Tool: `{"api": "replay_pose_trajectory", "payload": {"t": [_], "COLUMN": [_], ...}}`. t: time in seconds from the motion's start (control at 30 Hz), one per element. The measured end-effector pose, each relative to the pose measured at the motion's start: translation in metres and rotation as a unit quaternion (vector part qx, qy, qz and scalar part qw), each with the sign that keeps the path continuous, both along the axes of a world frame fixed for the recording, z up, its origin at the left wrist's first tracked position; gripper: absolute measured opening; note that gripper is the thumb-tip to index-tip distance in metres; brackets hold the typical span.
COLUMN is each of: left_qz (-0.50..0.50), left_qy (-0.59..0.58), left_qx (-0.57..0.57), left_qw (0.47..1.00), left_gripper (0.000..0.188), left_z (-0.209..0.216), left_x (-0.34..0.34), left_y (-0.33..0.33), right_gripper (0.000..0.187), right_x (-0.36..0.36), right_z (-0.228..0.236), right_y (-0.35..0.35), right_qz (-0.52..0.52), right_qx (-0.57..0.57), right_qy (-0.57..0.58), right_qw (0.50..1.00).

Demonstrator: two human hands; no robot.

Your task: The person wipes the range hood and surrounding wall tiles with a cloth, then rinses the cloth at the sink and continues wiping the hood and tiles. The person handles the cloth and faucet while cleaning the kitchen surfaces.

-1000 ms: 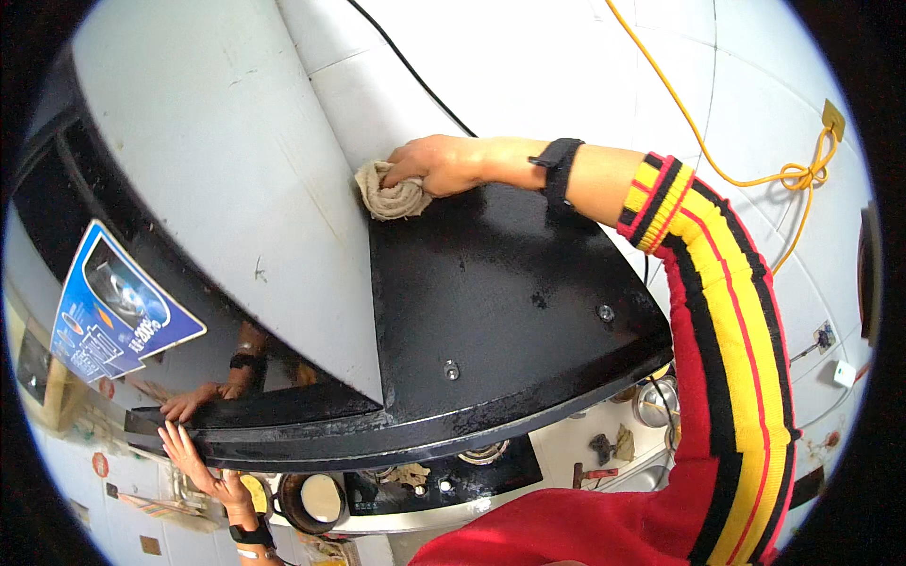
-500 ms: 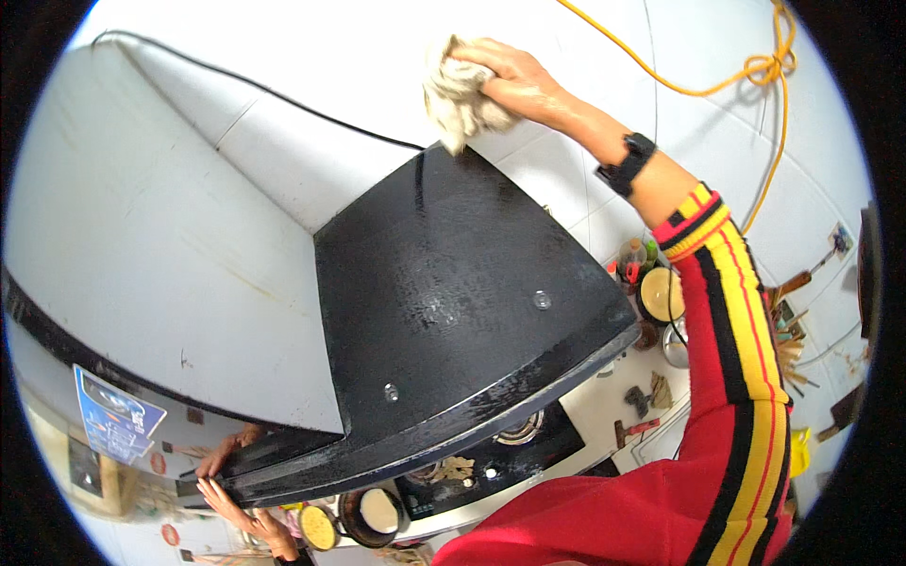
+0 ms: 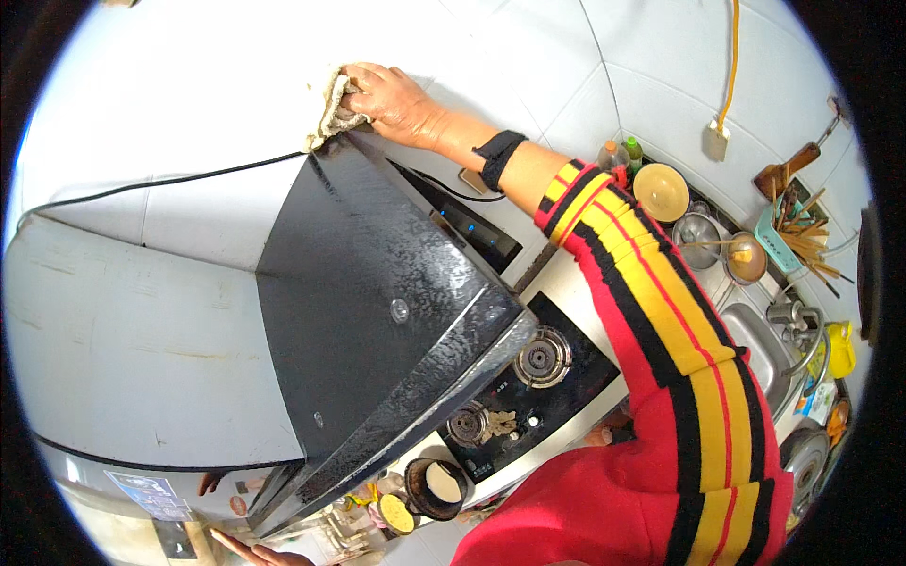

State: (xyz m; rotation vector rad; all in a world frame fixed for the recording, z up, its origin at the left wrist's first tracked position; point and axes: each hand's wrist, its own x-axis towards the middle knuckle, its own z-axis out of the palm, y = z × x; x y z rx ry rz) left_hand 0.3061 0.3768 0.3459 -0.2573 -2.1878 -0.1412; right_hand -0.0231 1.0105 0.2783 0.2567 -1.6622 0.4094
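the black range hood [image 3: 377, 311], broad, sloped and glossy, looks rigid and slick under a damp film. the gas hob [image 3: 528, 377] below is flat dark glass with two round burners. the right hand [image 3: 392, 99], fingers curled shut, presses a beige cloth [image 3: 330, 108] on the hood's top corner by the white tiled wall [image 3: 189, 104]; it looks soft, light, best bunched in the palm. the left hand [image 3: 255, 549] shows only its fingertips at the lower edge, so its grip can't be told.

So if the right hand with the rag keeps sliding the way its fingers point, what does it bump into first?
Probably nothing solid: the right hand presses the rag at the black range hood's top corner, fingers pointing left along bare white wall tiles. The black cable runs lower, likely missed.
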Motion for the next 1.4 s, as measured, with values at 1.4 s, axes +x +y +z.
{"api": "replay_pose_trajectory", "payload": {"t": [1.4], "left_qz": [-0.055], "left_qy": [0.059], "left_qx": [0.053], "left_qw": [0.995], "left_gripper": [0.091], "left_z": [0.006], "left_x": [-0.052], "left_y": [0.107], "right_gripper": [0.056], "right_x": [0.002], "right_z": [-0.098], "right_y": [0.022], "right_qz": [0.082], "right_qx": [-0.358], "right_qy": [-0.073], "right_qw": [0.927]}}
